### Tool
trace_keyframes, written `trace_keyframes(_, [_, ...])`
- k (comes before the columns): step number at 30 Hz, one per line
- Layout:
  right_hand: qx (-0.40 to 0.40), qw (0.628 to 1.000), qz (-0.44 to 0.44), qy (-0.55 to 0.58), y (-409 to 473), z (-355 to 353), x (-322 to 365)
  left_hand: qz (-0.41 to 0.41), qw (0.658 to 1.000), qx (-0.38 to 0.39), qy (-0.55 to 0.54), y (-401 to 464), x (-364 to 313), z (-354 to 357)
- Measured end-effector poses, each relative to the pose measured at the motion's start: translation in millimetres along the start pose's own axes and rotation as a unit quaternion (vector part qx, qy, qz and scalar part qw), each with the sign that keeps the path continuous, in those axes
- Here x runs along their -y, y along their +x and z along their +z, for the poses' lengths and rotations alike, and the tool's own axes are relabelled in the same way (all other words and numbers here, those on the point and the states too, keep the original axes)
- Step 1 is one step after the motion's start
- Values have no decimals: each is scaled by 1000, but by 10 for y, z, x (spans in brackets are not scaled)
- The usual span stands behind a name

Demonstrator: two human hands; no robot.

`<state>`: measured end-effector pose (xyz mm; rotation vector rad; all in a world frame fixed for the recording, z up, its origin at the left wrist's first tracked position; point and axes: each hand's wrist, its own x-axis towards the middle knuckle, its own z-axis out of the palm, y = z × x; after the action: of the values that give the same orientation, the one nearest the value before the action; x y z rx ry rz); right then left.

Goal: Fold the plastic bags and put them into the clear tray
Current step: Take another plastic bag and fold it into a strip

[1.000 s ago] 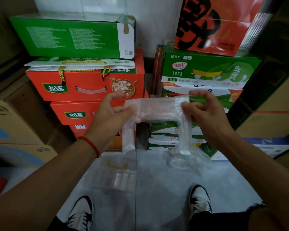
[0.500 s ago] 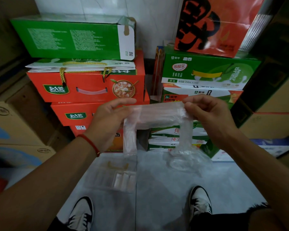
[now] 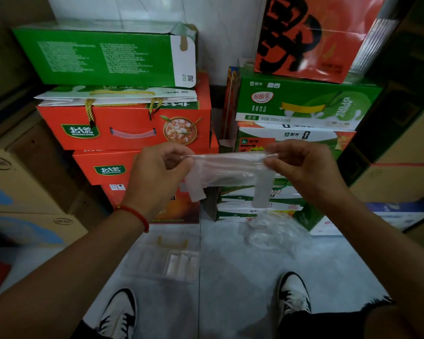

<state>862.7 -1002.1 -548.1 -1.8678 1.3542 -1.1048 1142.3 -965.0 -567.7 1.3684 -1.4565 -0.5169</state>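
Note:
A thin translucent plastic bag (image 3: 227, 171) is stretched flat at chest height between both hands, folded into a narrow band with its two handle strips hanging down. My left hand (image 3: 158, 176) pinches its left end and my right hand (image 3: 304, 168) pinches its right end. Below on the grey floor lies the clear tray (image 3: 147, 261), with folded bags (image 3: 181, 264) stacked in its right part. A loose heap of crumpled clear bags (image 3: 277, 231) lies on the floor to the tray's right.
Stacks of red and green cartons (image 3: 127, 123) stand close in front, against a white wall. Brown cardboard boxes (image 3: 17, 189) line the left and right sides. My two shoes (image 3: 293, 296) rest on the floor near the tray.
Both hands have folded the bag's upper edge over, so the band is narrower and flatter. The left handle strip now hangs shorter than before.

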Motion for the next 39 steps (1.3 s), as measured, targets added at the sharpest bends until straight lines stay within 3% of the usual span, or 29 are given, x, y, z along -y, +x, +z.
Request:
trace_keyframes(4, [-4, 996, -28, -84, 20, -4, -14, 18, 998, 11, 58, 31, 54, -16])
trace_keyframes(6, [12, 994, -48, -97, 43, -20, -35, 18, 996, 52, 64, 73, 86, -47])
trace_keyframes(9, [50, 997, -23, -52, 50, -35, -58, -37, 988, 151, 4, 113, 96, -103])
trace_keyframes(13, [48, 998, -1, 35, 19, -3, -20, -132, 971, 186, -76, 101, 62, -131])
trace_keyframes(18, [78, 996, -28, 25, 56, -9, 37, -206, 916, 286, -189, 136, 60, -189])
trace_keyframes(23, [134, 990, -27, 25, 24, 112, 90, -135, 903, 400, -82, 55, -43, -34])
trace_keyframes(26, [156, 984, 61, 66, 8, 152, 85, -98, 932, 347, -44, 51, -50, 68])
trace_keyframes(29, [233, 953, 166, 103, -8, 89, 38, -113, 955, 271, -47, 60, -5, 90])
trace_keyframes(35, [215, 959, 159, 89, -10, 40, -15, -178, 948, 257, -60, 82, 20, 101])
trace_keyframes(39, [168, 959, 180, 141, 23, 51, -51, -189, 958, 186, -110, 74, 60, 154])
